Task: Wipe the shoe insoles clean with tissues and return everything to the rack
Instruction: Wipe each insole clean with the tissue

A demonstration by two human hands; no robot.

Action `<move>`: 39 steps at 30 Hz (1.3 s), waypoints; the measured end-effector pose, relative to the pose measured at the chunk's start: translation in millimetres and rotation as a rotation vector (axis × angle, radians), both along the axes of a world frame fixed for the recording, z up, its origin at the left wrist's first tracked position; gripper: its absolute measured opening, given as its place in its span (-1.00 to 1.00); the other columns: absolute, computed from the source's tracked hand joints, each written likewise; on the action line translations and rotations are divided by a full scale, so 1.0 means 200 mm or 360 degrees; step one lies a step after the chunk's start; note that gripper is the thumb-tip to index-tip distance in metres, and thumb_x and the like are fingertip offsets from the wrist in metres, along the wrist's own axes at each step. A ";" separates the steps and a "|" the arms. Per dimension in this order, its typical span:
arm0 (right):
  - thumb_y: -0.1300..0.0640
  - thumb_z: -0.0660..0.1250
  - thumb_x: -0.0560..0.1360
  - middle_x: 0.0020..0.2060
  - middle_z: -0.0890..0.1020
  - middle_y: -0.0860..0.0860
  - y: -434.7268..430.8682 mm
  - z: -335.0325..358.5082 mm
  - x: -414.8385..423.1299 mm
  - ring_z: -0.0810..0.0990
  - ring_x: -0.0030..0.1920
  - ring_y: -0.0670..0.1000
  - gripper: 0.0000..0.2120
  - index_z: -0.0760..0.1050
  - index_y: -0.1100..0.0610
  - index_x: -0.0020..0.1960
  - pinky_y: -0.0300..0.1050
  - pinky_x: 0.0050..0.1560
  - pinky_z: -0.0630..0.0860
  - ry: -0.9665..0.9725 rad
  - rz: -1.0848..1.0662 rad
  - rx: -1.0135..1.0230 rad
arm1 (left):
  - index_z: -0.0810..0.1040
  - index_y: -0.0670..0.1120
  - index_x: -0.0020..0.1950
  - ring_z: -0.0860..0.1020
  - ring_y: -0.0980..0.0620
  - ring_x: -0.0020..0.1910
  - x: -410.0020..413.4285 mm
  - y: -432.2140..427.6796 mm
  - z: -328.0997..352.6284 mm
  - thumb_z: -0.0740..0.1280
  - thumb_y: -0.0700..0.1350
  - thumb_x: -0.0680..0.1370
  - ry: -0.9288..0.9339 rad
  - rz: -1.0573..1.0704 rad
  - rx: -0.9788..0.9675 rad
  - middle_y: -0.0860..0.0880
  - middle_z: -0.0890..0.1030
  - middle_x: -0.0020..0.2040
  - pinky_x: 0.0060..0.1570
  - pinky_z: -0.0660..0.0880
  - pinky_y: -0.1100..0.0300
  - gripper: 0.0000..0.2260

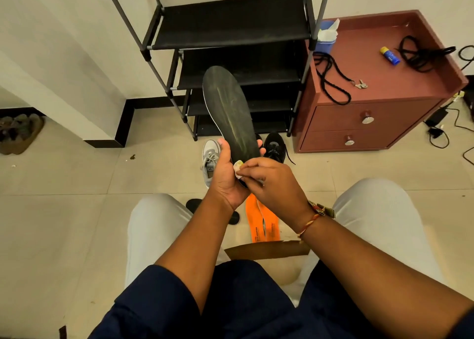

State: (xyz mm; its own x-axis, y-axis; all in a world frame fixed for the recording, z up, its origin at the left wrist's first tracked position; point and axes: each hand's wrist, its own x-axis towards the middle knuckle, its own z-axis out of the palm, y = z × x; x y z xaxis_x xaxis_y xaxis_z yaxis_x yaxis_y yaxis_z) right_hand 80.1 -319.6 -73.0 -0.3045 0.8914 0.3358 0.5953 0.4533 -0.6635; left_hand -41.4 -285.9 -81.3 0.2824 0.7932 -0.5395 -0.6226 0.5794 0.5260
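Head view: where is the black insole?
Held up before the shoe rack, toe upward, with its heel clasped in the left grip.
And the right grip?
Pinching a crumpled tissue against the heel end.
Anything below?
Two orange insoles on the floor between the knees. A grey sneaker and a black sneaker stand near the rack.

Maroon cabinet with keys, blue tube; brown sandals far left
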 end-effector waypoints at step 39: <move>0.24 0.29 0.54 0.01 0.67 0.10 0.05 0.04 0.03 0.60 0.03 0.11 -0.79 0.67 0.20 0.09 -0.18 0.10 0.46 -0.0179 -0.0203 0.0169 | 0.61 -0.18 0.28 0.53 -0.15 0.32 0.05 -0.04 -0.01 0.06 0.43 0.55 -0.0123 -0.0019 0.0071 -0.20 0.61 0.22 0.48 0.28 -0.11 -0.25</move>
State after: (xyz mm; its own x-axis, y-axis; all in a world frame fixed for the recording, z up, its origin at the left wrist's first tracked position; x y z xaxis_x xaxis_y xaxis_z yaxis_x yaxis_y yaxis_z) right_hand 85.2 -310.4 -65.3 -0.2322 0.8865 0.4003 0.7201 0.4333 -0.5420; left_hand -31.4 -292.9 -83.6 0.3312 0.8124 -0.4799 -0.6557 0.5639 0.5020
